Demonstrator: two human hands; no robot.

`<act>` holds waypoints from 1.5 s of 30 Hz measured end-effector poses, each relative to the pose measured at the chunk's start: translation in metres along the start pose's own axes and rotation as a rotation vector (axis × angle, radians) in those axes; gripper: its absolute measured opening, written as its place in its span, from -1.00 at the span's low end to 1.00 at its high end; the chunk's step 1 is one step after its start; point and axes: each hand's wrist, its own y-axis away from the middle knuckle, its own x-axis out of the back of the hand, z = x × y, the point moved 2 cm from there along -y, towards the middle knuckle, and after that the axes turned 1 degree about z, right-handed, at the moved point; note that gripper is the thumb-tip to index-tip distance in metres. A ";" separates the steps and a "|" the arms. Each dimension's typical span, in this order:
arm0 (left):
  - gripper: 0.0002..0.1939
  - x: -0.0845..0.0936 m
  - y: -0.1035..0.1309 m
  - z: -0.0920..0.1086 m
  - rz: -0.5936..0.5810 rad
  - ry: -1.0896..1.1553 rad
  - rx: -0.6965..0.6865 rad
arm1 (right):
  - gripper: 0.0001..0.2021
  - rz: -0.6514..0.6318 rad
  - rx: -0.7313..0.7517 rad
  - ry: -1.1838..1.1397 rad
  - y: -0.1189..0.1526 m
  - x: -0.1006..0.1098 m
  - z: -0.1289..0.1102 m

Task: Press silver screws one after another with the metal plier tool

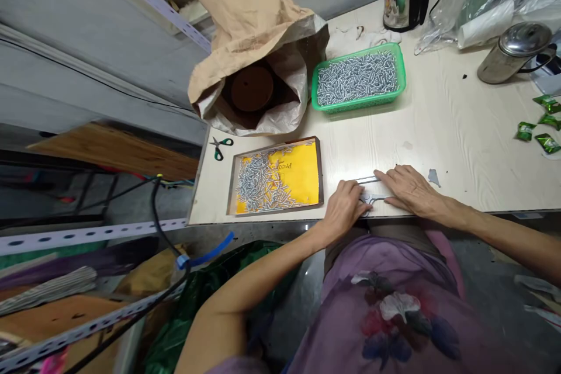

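As left hand [344,205] and right hand [407,190] apparently pinch its ends, a metal piece [372,198] between them runs nine to three o'clock, equally near both.

Muted purple short-sleeved top [346,310] with white, red and dark-blue floral print [398,307], brownish legwear [394,232]

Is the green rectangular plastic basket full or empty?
Full, or nearly so: inside the basket, small silver metal pieces reach close to the rim and hide the bottom.
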 end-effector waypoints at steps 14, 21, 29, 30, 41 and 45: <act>-0.57 -0.009 -0.046 0.018 -0.320 -0.245 -0.264 | -0.69 -0.051 -0.151 0.013 0.009 -0.002 -0.004; -0.81 -0.012 -0.045 0.021 -0.336 -0.268 -0.183 | -0.83 -0.022 -0.109 0.007 0.004 -0.007 -0.008; -0.68 -0.022 -0.038 0.014 -0.157 -0.216 -0.142 | -0.84 0.042 -0.097 -0.056 0.000 -0.003 0.011; -0.62 -0.026 -0.034 0.013 -0.105 -0.202 -0.143 | -0.78 0.026 -0.078 -0.081 -0.001 0.001 0.017; -0.43 -0.071 0.014 0.035 0.046 0.027 -0.359 | -0.81 0.037 -0.047 0.048 -0.040 -0.004 0.058; -0.35 -0.066 0.008 0.036 0.023 0.064 -0.334 | -0.84 0.054 -0.045 0.061 -0.052 0.005 0.047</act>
